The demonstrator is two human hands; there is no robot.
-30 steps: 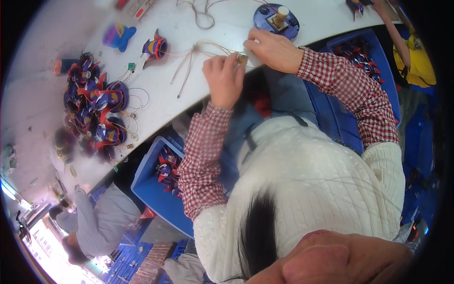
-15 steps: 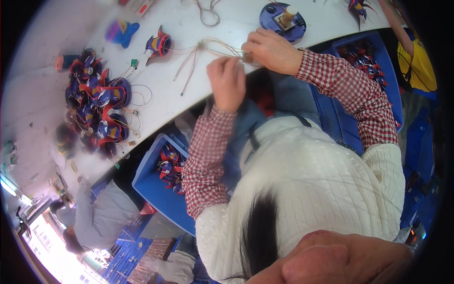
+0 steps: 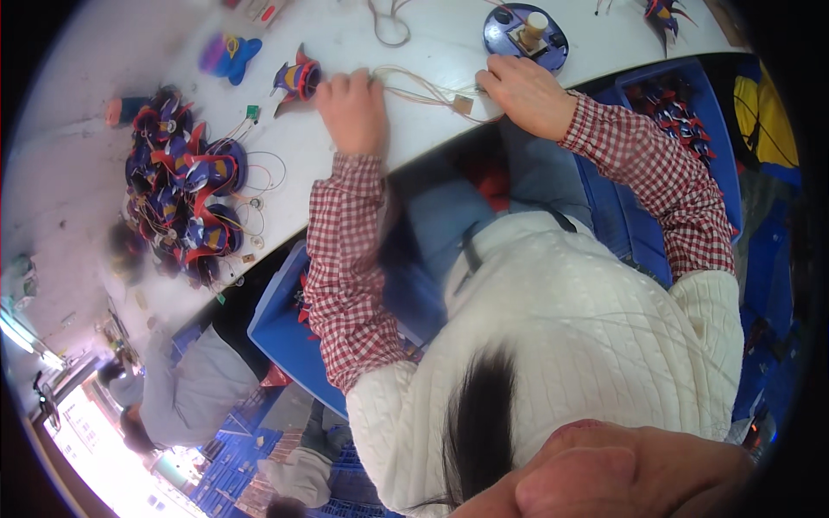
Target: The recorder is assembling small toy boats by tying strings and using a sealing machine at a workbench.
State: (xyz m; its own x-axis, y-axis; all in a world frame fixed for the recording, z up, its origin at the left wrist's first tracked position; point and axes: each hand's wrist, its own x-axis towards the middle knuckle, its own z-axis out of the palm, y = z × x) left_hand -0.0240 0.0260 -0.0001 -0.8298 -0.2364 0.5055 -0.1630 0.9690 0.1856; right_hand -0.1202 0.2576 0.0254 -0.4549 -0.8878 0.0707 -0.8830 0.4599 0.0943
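View from above of a person seated at a white tabletop point(image 3: 104, 173), forearms in red-and-white checked sleeves reaching toward the far edge. The left hand point(image 3: 352, 110) lies palm down on the tabletop, its fingers point(image 3: 332, 85) together and extended, the tips touching a small red, blue and yellow pinwheel-shaped toy part point(image 3: 298, 79) just to its left. Whether those fingers pinch the part or merely rest against it cannot be told. A bundle of thin pale wires point(image 3: 414, 85) runs from beside the left hand rightward to a small tan square component point(image 3: 463, 104), which lies on the tabletop between the two hands. The right hand point(image 3: 528, 93) rests knuckles up near the tabletop's near edge, fingers curled together over the right end of the wires, just beside the tan component; the grip itself is hidden under the hand.

Just beyond the right hand stands a round dark blue dish point(image 3: 524, 36) holding a short cream-coloured cylinder. Far left lies a heap of finished red-and-blue pinwheel parts with trailing wires point(image 3: 181, 198). A purple and blue plastic piece point(image 3: 226, 57) lies beyond the left hand. Blue plastic crates point(image 3: 281, 324) of the same parts stand below the tabletop on both sides of the person.
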